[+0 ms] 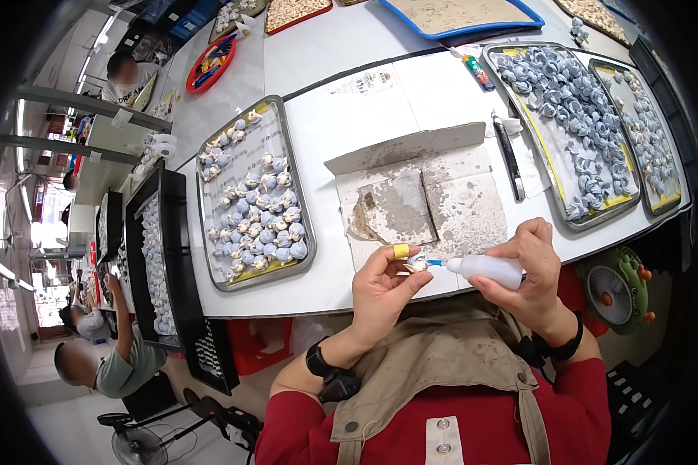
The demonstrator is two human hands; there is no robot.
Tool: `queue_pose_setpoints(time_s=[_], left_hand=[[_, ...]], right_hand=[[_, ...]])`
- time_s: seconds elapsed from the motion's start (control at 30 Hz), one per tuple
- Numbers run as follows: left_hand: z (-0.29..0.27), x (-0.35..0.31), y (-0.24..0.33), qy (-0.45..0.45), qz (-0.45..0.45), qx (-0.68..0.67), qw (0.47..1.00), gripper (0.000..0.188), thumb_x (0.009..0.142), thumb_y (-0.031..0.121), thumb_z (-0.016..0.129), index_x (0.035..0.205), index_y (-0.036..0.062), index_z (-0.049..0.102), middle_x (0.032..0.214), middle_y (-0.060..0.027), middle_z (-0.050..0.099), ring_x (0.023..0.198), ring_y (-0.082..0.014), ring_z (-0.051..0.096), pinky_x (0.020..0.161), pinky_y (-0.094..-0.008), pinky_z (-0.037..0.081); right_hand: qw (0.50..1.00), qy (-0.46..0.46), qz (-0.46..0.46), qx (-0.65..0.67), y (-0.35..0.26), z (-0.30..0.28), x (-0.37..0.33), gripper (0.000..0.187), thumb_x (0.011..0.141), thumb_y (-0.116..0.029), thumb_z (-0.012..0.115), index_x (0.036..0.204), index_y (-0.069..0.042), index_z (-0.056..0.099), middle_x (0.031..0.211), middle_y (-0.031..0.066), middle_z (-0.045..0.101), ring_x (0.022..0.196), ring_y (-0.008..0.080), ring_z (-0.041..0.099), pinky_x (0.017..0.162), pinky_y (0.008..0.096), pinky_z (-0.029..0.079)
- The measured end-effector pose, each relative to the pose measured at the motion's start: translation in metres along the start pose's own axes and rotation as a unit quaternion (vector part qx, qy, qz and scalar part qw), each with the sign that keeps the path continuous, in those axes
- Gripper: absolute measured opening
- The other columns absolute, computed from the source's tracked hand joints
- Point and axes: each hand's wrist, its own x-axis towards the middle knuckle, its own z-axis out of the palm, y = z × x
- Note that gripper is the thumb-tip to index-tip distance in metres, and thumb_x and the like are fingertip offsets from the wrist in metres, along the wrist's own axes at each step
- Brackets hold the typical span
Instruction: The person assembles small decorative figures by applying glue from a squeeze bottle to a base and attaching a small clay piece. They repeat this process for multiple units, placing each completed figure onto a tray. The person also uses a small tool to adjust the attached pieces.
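A: Two hands meet over the front edge of the white table, and most of the risk sits right there. Begin with the big things, though: the steel tray of small blue-and-cream pieces lies just to the person's left, and a stained sheet of cardboard lies straight ahead of the hands.

B: So a drip lands where?

A: I judge it would fall on the table edge or the apron, because the work is held nearer the body than the cardboard. A hard squeeze on the white squeeze bottle could flood the piece and run onto the fingers.

B: How is the bottle held?

A: The right hand is wrapped closed around its body, with the blue nozzle pointing left. The left hand is curled, thumb and forefinger pinched shut on the small shell-like piece; the forefinger wears a yellow tape band.

B: And the piece relative to the hands?

A: It sits at the left fingertips, just above that palm, with the nozzle tip touching it or very nearly; I cannot tell which. A light pinch on something that small could let it twist or slip off the table edge if the nozzle pushes it.
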Motion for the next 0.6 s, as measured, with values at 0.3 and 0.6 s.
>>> queue_pose_setpoints(time_s=[0.3, 0.6], left_hand=[[0.0021, 0.0019, 0.0035, 0.002, -0.038, -0.080, 0.996, 0.036, 0.082, -0.006, 0.064, 0.114, -0.0036, 0.050, 0.113, -0.0142, 0.057, 0.089, -0.0177, 0.063, 0.076, -0.0252, 0.052], [-0.0031, 0.0023, 0.0056, -0.001, -0.070, -0.101, 0.992, 0.035, 0.085, -0.002, 0.063, 0.116, -0.0017, 0.048, 0.110, -0.0110, 0.057, 0.091, -0.0177, 0.063, 0.077, -0.0242, 0.052]], right_hand=[[1.000, 0.004, 0.017, 0.005, 0.0035, -0.0038, -0.0020, 0.029, 0.059, -0.018, 0.082, 0.075, -0.007, 0.060, 0.069, 0.0021, 0.058, 0.072, 0.0210, 0.045, 0.067, 0.0321, 0.033], [1.000, 0.001, 0.025, 0.008, 0.0071, -0.0023, -0.0011, 0.030, 0.059, -0.021, 0.082, 0.074, -0.006, 0.061, 0.070, 0.0030, 0.057, 0.072, 0.0210, 0.045, 0.069, 0.0321, 0.033]])
